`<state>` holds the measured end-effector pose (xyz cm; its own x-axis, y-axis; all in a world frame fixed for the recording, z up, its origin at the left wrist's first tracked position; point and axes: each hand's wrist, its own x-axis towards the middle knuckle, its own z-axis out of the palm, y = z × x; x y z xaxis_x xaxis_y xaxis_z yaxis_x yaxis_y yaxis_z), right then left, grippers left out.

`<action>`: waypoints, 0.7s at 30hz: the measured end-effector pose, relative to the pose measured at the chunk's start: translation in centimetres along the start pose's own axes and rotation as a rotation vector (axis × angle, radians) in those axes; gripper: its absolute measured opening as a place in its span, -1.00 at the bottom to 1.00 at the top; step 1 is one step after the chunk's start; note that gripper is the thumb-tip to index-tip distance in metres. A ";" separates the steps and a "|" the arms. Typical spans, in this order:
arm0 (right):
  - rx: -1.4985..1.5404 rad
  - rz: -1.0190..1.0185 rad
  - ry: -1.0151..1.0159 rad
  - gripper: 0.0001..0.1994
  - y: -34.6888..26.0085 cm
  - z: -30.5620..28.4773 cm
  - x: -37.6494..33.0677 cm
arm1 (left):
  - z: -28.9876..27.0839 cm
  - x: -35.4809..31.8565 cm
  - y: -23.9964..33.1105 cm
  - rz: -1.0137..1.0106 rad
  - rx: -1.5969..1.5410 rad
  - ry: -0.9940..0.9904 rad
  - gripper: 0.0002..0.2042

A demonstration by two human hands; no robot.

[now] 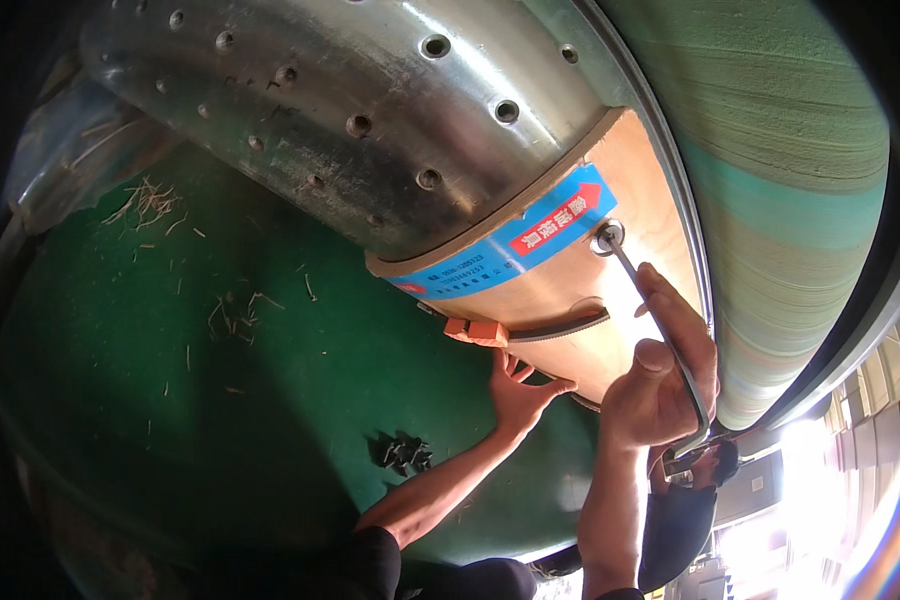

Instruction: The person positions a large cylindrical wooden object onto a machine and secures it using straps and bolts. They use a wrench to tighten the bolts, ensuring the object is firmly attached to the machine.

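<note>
A curved plywood board (555,275) with a blue and red label (530,235) wraps round the metal cylinder (370,130). My right hand (660,380) is closed round a long hex key (660,310). The key's far end sits in a bolt (607,238) on the board; its bent end hangs below my fist. My left hand (520,395) touches the board's lower left edge, thumb and fingers spread apart, with some fingertips hidden by the edge. Just above that hand are orange foam blocks (478,332) and a curved dark blade strip (560,325) on the board.
Bolt holes dot the metal cylinder. A large green roller (770,180) runs along the right. Below lies a green surface (250,400) with wood shavings (150,203) and several small black pieces (405,453). Another person (682,520) in dark clothes is at the lower right.
</note>
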<state>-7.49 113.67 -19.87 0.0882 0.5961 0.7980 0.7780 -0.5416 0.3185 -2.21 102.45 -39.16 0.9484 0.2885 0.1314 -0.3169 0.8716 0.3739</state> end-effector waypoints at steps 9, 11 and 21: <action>-0.370 -0.209 -0.287 -0.62 -5.0 -6.2 2.5 | 0.6 -0.4 0.4 0.010 0.038 0.008 0.06; -0.402 -0.209 -0.363 -0.65 -5.6 -6.7 4.0 | 0.2 -0.1 0.2 0.008 0.045 -0.014 0.12; 0.539 1.055 -0.373 -0.60 -5.7 -8.6 6.6 | -0.1 0.0 0.1 -0.011 0.037 -0.037 0.12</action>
<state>-16.69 115.55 -12.01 0.9285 0.1974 0.3145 0.3682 -0.5988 -0.7112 -2.22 102.60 -39.22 0.9511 0.2639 0.1606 -0.3075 0.8589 0.4095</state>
